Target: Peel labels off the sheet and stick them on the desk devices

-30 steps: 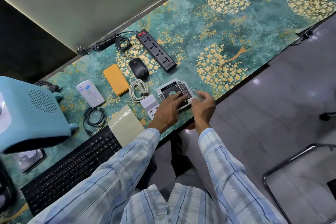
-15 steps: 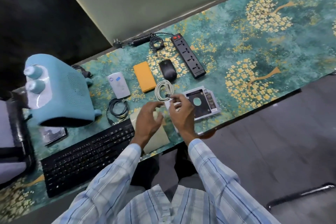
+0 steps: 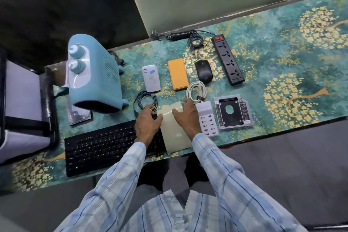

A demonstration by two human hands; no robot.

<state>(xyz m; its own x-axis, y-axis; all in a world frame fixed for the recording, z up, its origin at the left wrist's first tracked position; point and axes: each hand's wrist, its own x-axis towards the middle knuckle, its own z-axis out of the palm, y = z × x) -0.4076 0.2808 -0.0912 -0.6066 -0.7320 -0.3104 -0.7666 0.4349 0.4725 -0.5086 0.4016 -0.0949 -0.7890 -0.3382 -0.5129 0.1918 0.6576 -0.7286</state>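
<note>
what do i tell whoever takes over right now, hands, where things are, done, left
Left hand touches the label sheet at its left edge, grip unclear; right hand rests open on its top right.
Sheet lies flat between keyboard and white charger.
Done: no stuck label plainly visible.
Left: peel and stick on mouse, power strip, drive caddy and the rest.

Single head view, steeply down, desk (image 3: 282, 100) near.

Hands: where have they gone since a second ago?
The left hand and right hand left the drive caddy and moved left to the label sheet, one at each side edge. Neither plainly grips anything. Everything else stayed put.
</note>
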